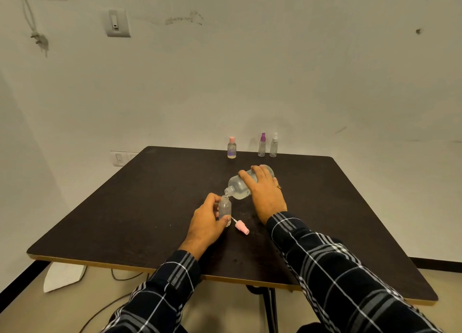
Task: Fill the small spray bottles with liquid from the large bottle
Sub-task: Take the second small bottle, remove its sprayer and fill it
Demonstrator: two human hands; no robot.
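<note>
While pouring, gripped large bottle (239,185) in right hand (265,195), tilted to feed spray bottle (224,208). Clasped that upright in left hand (207,224), against tipping.

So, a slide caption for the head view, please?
Right hand tilts large bottle over small bottle gripped by left hand; pink sprayer alongside.

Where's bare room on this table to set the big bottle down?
The table is bare left of the left hand and right of the right hand. Crowded: around the small bottle, big bottle and pink spray cap, and by the three bottles at the far edge.
</note>
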